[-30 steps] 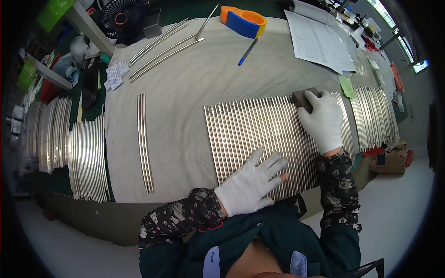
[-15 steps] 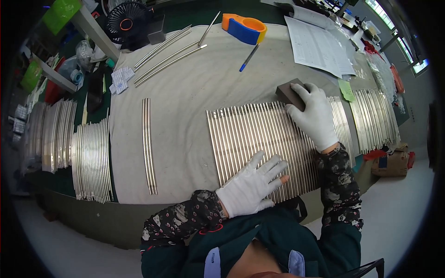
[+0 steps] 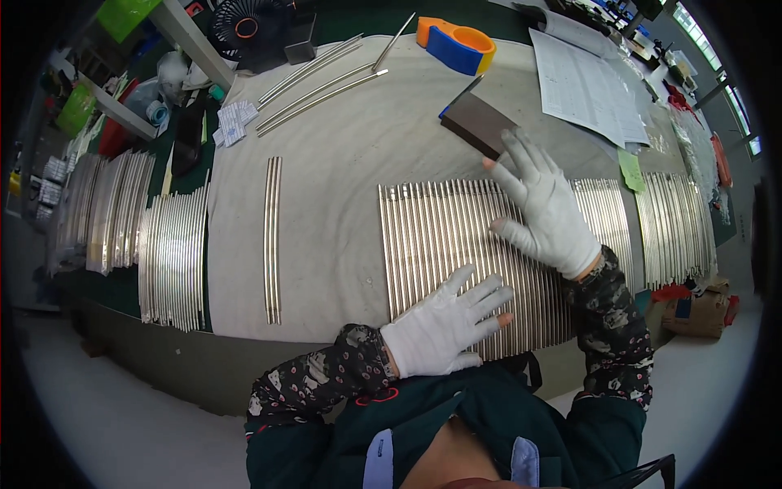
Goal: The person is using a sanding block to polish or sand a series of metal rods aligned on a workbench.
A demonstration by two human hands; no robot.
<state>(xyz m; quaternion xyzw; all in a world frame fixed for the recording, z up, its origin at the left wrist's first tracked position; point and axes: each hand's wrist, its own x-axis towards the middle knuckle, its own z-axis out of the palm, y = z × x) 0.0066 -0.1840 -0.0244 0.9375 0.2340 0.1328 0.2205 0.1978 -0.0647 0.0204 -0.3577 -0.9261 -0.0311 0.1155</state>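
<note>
A wide row of shiny metal rods lies side by side on the pale cloth before me. My left hand, in a white glove with one bare fingertip showing, rests open on the near part of the row. Over the far part of the rods is my right hand, also gloved, its fingers stretched out and holding nothing. A dark grey-brown block lies just beyond the row. The right fingertips overlap the block's near edge; whether they touch it I cannot tell. The block partly covers a blue pen.
Two rods lie apart on the left, and several loose ones farther back. Rod bundles flank the cloth, with more rods at right. An orange-and-blue tape dispenser, papers and a black fan stand behind.
The block has moved away from me and left, off the rods' far ends, and my right hand has let go and opened. My left hand stays nearly in place. The whole view has shifted slightly.
</note>
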